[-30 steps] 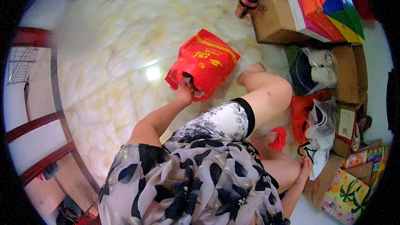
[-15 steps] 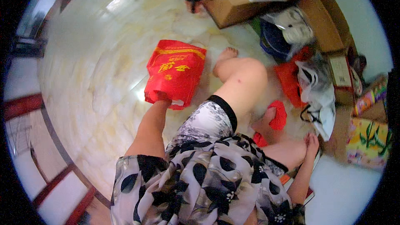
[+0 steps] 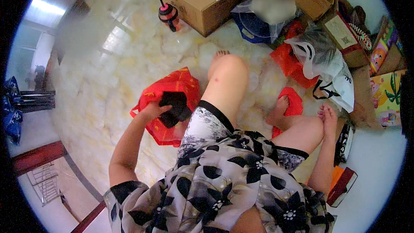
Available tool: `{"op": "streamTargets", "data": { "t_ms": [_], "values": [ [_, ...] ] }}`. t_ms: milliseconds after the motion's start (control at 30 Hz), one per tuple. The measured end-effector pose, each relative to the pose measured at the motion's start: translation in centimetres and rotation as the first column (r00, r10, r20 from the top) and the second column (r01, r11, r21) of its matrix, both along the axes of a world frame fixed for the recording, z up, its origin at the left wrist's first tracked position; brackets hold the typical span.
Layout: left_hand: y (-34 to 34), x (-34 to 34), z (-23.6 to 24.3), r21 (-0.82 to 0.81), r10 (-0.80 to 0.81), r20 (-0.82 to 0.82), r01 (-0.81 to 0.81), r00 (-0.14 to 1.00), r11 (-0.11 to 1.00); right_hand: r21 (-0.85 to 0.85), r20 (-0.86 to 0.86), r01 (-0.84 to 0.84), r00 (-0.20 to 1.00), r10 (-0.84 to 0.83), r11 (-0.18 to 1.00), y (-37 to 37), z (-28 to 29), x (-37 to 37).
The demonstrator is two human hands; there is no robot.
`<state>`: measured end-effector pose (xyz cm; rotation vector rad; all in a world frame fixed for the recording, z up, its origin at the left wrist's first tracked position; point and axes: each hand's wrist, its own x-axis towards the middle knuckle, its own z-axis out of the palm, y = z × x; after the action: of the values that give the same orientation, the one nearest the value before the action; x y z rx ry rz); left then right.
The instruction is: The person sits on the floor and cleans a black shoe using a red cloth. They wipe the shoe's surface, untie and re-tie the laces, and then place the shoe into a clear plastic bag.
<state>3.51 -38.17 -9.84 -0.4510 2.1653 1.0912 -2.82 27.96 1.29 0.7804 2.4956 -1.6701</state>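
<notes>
A red bag (image 3: 189, 82) with gold markings stands on the floor to the left of my left leg, its mouth facing up toward me. A black item (image 3: 177, 103), its kind unclear, shows in the mouth. My left hand (image 3: 152, 111) is at the bag's left rim, thumb across the black item's edge. The hand looks closed on that item, though its other fingers are partly hidden. Beside my right knee, my right hand (image 3: 328, 115) rests with loosely bent fingers slightly apart and nothing in them.
A pink-and-black bottle (image 3: 169, 16) stands near a cardboard box (image 3: 189, 4). To the right are a blue basin (image 3: 252, 30), a red plastic bag (image 3: 293, 67), a white bag (image 3: 340, 86) and open cartons. A red slipper (image 3: 294, 102) is on my right foot.
My left hand was reaching into the bag lying flat. Now the bag's mouth is turned up and open, and the black item shows. My view has shifted; the right hand stays by the knee.
</notes>
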Motion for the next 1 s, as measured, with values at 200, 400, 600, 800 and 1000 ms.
{"op": "streamTargets", "data": {
  "t_ms": [200,400,600,800,1000],
  "values": [
    [1.9,-1.7,15.1,0.092,0.138,-0.001,-0.137,0.99,0.986,-0.055,-0.05,0.009,0.999,-0.012,0.998,1.0,-1.7,0.1],
    [2.4,-2.8,22.4,-0.192,-0.264,-0.065,0.247,0.962,0.95,-0.107,-0.1,0.061,0.992,-0.072,0.992,1.7,-2.3,0.9],
    [5.4,-2.8,31.9,-0.658,-0.792,-0.213,0.516,0.572,0.549,-0.096,-0.172,0.055,0.983,-0.071,0.994,1.1,-2.4,1.2],
    [9.9,-3.6,37.2,-0.764,-0.819,-0.448,0.323,0.359,0.559,0.046,-0.126,0.003,0.992,0.003,0.999,2.2,-3.7,0.8],
    [16.1,-7.3,36.9,-0.739,-0.787,-0.612,0.304,0.069,0.601,0.317,-0.227,-0.137,0.95,0.215,0.938,-0.4,-2.0,-0.5]
  ]
}}
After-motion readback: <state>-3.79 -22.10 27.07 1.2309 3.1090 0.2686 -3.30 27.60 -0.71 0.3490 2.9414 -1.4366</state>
